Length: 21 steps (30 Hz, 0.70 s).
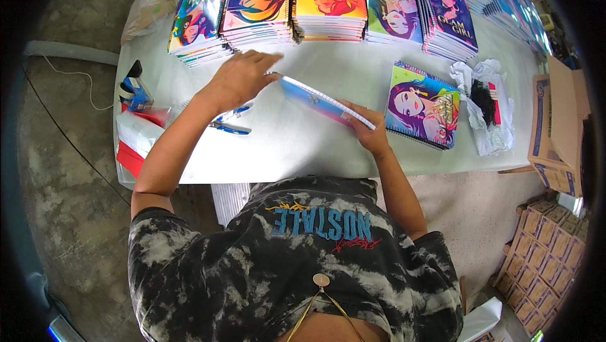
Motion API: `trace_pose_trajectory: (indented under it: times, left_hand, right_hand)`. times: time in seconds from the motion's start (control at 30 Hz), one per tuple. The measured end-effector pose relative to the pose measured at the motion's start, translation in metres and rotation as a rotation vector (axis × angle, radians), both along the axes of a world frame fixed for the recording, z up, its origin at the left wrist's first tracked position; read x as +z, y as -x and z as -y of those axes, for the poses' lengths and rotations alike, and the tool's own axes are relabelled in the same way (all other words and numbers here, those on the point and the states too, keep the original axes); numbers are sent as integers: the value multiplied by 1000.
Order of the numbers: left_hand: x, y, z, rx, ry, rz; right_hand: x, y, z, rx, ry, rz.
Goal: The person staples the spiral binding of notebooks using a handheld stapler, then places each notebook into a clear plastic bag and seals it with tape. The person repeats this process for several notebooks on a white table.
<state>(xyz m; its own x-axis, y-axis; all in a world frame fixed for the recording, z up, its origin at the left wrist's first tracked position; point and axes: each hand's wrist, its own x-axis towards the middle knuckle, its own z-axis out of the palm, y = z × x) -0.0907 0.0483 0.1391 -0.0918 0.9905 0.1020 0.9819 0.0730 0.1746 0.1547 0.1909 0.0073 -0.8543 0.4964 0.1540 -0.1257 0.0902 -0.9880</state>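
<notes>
A spiral notebook (315,103) with a blue and pink cover is tilted above the table, its coiled edge facing up. Its lower right end is gripped in my right hand (367,130), thumb on the cover. My left hand (243,80) is at the notebook's upper left corner, fingertips against it and one finger stretched out above. Pliers with blue handles (230,128) lie on the table under my left forearm. To the right of my right hand lies another spiral notebook (423,107), a dark-haired figure on its colourful cover.
Several stacks of spiral notebooks (329,1) line the far side of the white table (284,159). Crumpled white paper (495,108) with a black bristly thing lies at right. A tape dispenser (134,89) and red and white packets (136,143) sit at left. Cardboard boxes (555,133) stand beyond the right edge.
</notes>
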Motion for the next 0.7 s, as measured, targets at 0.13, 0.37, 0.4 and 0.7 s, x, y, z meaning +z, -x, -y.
trace_pose_trajectory:
  times: [0.13,0.37,0.4,0.7]
  left_hand:
    - [9,-3,-7,45,151,24]
    - [5,0,-2,13,236,65]
    - [6,-2,-4,23,200,29]
    - [8,-2,-3,51,268,-29]
  right_hand:
    - [-3,-1,0,6,-17,15]
    - [0,-2,6,16,-1,-2]
    - [0,-2,6,29,-25,-10]
    - [-7,0,14,-11,-30,3]
